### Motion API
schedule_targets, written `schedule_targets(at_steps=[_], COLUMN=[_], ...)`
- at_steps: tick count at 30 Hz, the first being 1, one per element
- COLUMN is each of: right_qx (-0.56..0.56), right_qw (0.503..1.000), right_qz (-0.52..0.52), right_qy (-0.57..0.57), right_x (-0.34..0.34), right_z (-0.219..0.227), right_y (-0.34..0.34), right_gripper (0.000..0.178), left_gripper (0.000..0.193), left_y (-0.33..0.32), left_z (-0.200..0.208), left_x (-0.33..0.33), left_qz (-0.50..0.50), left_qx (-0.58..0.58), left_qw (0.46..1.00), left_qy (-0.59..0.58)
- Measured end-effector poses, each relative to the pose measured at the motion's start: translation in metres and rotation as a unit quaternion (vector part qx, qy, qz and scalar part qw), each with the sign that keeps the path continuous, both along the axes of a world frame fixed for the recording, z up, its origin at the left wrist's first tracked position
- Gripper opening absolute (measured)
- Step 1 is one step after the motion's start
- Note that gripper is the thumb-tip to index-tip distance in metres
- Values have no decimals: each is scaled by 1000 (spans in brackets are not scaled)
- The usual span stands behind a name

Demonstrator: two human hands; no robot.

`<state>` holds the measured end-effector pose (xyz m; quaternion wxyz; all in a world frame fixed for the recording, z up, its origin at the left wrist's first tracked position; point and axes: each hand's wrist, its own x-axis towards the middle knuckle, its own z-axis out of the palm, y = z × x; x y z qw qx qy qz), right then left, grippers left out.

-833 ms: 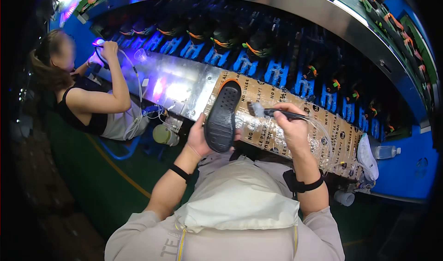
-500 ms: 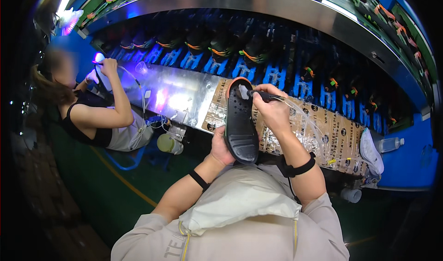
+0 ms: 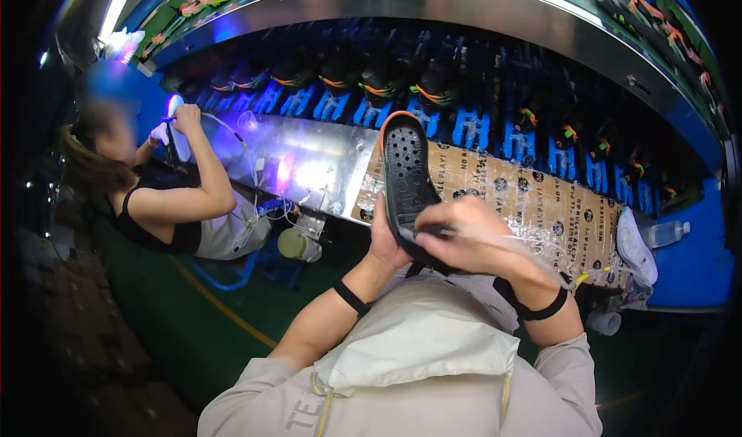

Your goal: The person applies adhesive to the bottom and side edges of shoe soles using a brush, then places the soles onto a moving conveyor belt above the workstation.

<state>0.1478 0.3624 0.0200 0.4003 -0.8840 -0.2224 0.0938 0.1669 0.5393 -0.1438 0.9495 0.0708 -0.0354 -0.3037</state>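
Your left hand [image 3: 384, 240] grips a black shoe sole [image 3: 407, 176] upright above the counter [image 3: 533, 205]; your right hand [image 3: 464, 236] pinches a brush across it. A loose hold risks smearing.

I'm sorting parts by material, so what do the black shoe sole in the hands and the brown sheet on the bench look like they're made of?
The shoe sole looks like moulded rubber or foam: matte black, with rows of round dimples and an orange rim. The brown sheet looks like printed cardboard under a clear plastic film, going by its glossy, wrinkled shine.
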Motion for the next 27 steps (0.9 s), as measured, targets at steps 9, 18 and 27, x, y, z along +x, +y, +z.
schedule_targets(at_steps=[9,18,27], right_qx=[148,200,144], right_qw=[902,913,930], right_qz=[-178,-187,-131], right_qy=[-363,-301,-312], right_x=[47,51,39], right_z=[-25,-27,-21], right_y=[22,15,12], right_gripper=[28,23,26], left_gripper=[84,84,85], left_y=[-8,-3,1], left_z=[36,29,30], left_x=[-13,-1,9], left_qz=[-6,4,21], left_qx=[15,-1,-15], left_qw=[1000,1000,1000], left_qy=[26,6,-11])
